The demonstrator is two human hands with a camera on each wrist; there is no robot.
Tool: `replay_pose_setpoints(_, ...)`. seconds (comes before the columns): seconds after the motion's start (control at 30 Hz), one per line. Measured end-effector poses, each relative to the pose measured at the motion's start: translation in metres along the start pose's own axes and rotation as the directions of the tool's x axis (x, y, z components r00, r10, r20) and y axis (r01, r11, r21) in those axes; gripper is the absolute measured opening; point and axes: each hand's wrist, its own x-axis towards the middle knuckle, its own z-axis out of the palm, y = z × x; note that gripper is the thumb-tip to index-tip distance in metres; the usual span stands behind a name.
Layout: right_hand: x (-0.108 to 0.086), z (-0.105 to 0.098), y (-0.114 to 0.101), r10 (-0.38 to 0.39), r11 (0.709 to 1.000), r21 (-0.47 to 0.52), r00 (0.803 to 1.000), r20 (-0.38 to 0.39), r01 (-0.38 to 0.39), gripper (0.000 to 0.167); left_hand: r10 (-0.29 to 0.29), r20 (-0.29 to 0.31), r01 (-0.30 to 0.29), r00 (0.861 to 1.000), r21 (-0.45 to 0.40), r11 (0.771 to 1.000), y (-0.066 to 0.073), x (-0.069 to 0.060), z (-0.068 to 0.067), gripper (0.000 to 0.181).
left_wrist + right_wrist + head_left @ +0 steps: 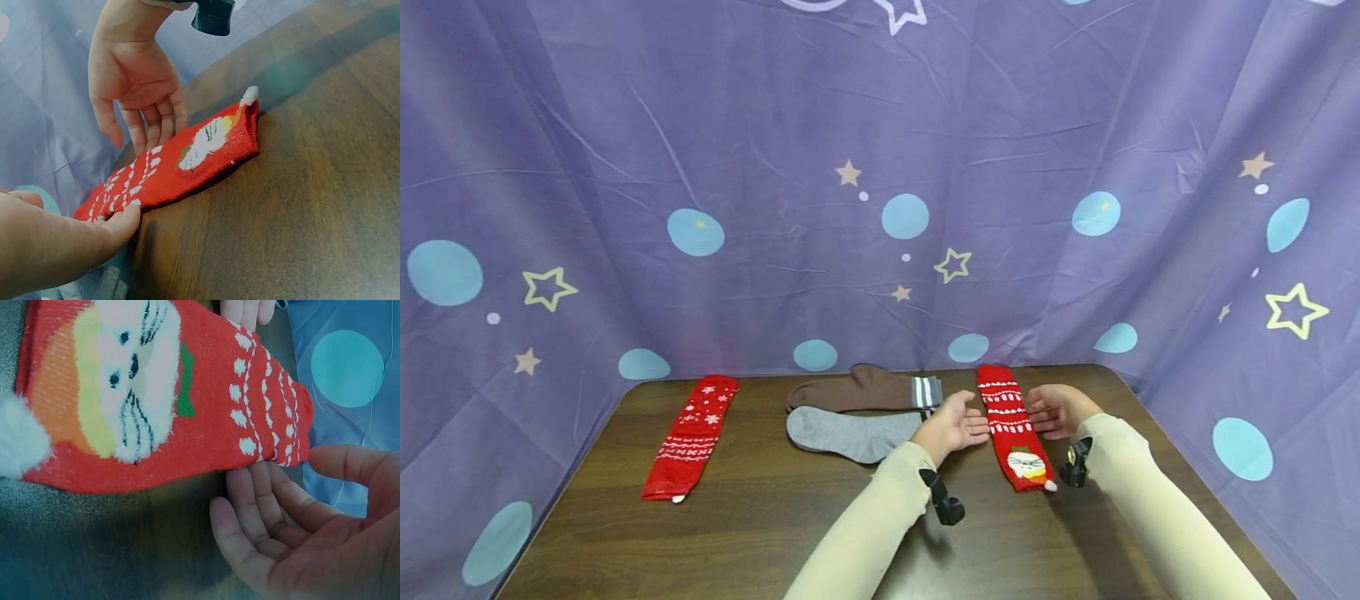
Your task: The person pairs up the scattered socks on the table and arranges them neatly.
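Note:
A red sock (1017, 433) with white rows of pattern and a cat face lies lengthwise on the table between the two hands. At its left edge, my left hand (953, 427) has its fingers extended; in the left wrist view its thumb (125, 222) meets the sock's side. On the opposite edge my right hand (1062, 410) faces palm inward, and in the right wrist view its fingertips (240, 481) reach the sock's border, partly under it. Neither hand is curled round the sock. A white pompom (22, 437) sits at the cuff end.
Left of the hands lie a brown sock (857, 390) with a striped cuff and a grey sock (850, 433), its cuff partly behind the left hand. Another red sock (692, 437) with snowflakes lies far left. A purple curtain (775, 167) hangs behind the wooden table (760, 542).

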Motion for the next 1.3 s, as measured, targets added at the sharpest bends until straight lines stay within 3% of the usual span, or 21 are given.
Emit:
replay_pose_setpoints(0.13, 0.004, 0.000, 0.002, -0.005, 1.000, 0.016, 1.000, 0.004, 0.005, 0.039, 0.000, -0.002, 0.000, 1.000, 0.004, 1.000, 0.000, 0.001, 0.001, 0.064)
replay_pose_setpoints(0.3, 0.013, -0.003, 0.006, -0.042, 0.998, 0.046, 0.996, 0.075, 0.039, 0.045, -0.005, -0.004, 0.005, 1.000, -0.004, 1.000, -0.001, 0.001, 0.002, 0.066)
replay_pose_setpoints(0.53, 0.011, 0.004, 0.006, -0.021, 0.998, 0.066, 0.999, 0.026, 0.019, 0.047, -0.015, -0.020, 0.014, 1.000, -0.036, 0.999, -0.002, 0.004, 0.003, 0.066)
replay_pose_setpoints(0.87, 0.016, 0.006, 0.010, 0.002, 0.999, 0.042, 0.999, 0.038, -0.004, 0.046, -0.024, -0.004, 0.024, 1.000, -0.011, 1.000, -0.007, 0.006, 0.002, 0.066)
replay_pose_setpoints(1.13, 0.014, 0.009, 0.007, -0.015, 1.000, 0.022, 0.999, 0.038, 0.014, 0.049, -0.014, 0.007, 0.015, 1.000, -0.054, 0.998, -0.005, 0.006, 0.003, 0.066)
replay_pose_setpoints(1.3, 0.017, 0.009, 0.007, -0.028, 1.000, 0.008, 0.996, 0.082, 0.028, 0.049, -0.017, 0.032, 0.018, 0.999, -0.027, 0.999, -0.003, 0.007, 0.003, 0.064)
